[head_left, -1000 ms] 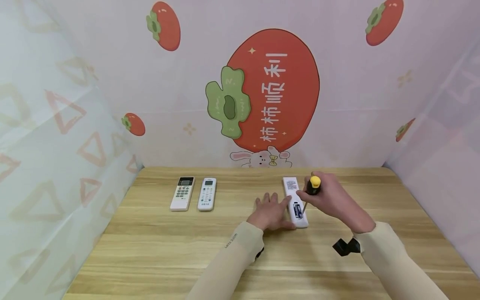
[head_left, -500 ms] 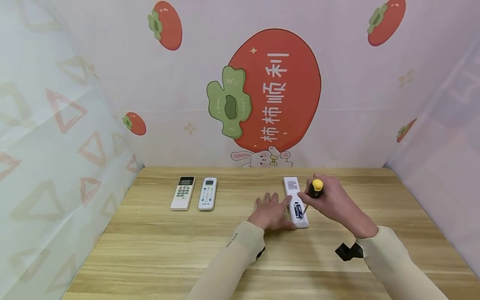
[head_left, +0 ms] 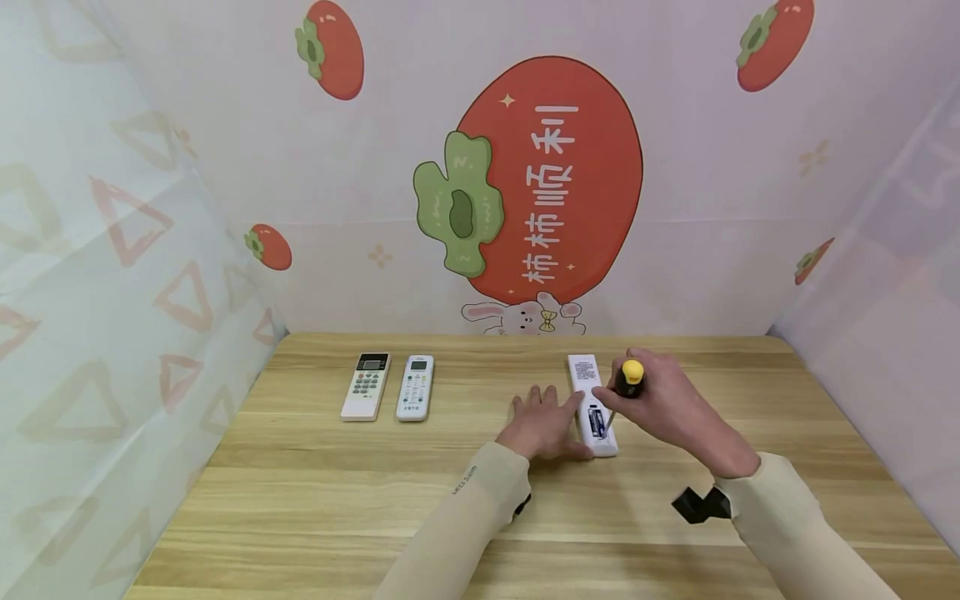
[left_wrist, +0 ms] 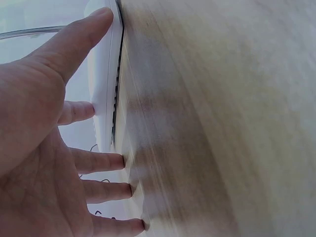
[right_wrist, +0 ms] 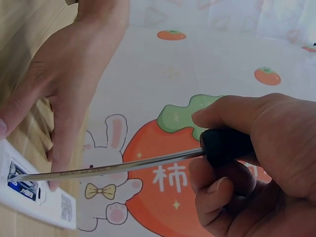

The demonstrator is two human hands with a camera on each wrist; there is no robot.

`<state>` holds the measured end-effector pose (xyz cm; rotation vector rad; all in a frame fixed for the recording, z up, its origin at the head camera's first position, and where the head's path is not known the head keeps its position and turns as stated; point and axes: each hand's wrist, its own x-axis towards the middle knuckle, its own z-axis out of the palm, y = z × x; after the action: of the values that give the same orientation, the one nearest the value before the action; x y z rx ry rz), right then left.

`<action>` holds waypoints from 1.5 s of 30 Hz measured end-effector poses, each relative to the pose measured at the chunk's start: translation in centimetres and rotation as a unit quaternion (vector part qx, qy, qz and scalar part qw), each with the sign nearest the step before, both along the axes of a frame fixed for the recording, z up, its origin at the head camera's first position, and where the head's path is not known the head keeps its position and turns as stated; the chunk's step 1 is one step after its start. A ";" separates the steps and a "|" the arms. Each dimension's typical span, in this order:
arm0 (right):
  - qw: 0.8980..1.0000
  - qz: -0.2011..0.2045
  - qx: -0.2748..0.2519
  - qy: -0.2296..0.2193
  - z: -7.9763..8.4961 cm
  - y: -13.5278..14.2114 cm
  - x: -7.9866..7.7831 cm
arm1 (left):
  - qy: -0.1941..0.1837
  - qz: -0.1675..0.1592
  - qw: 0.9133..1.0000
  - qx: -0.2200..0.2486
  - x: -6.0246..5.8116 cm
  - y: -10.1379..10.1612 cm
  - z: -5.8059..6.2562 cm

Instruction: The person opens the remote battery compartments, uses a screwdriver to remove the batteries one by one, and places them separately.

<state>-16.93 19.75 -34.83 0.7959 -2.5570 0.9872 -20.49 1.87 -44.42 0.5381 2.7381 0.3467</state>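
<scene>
A white remote control [head_left: 582, 372] lies face down on the wooden table, its battery compartment uncovered and batteries [right_wrist: 22, 187] visible inside. My left hand [head_left: 538, 427] is spread beside it, thumb and index finger touching the remote's left side; in the left wrist view the other fingertips rest on the table. My right hand [head_left: 663, 396] grips a screwdriver [head_left: 631, 377] with a black handle and yellow end. The metal shaft slants down, and its tip is inside the battery compartment at the end of the batteries, as the right wrist view shows.
Two more remotes lie face up at the back left: a cream one with a dark top [head_left: 366, 387] and a white one [head_left: 415, 388]. A printed backdrop [head_left: 675, 275] stands behind the table [head_left: 315, 500], with more sheeting at both sides.
The right hand and screwdriver have tilted slightly to the right over the past second, the tip staying at the battery compartment. The left hand and remote hold their place.
</scene>
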 end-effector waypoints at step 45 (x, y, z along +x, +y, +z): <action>0.999 0.004 0.030 0.018 0.5 -0.2 0.6 | -0.009 0.011 1.000 0.004 0.0 0.3 0.2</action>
<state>-16.38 19.54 -34.29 0.8316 -2.5653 0.8941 -20.51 2.15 -44.23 0.5047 2.7274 0.3668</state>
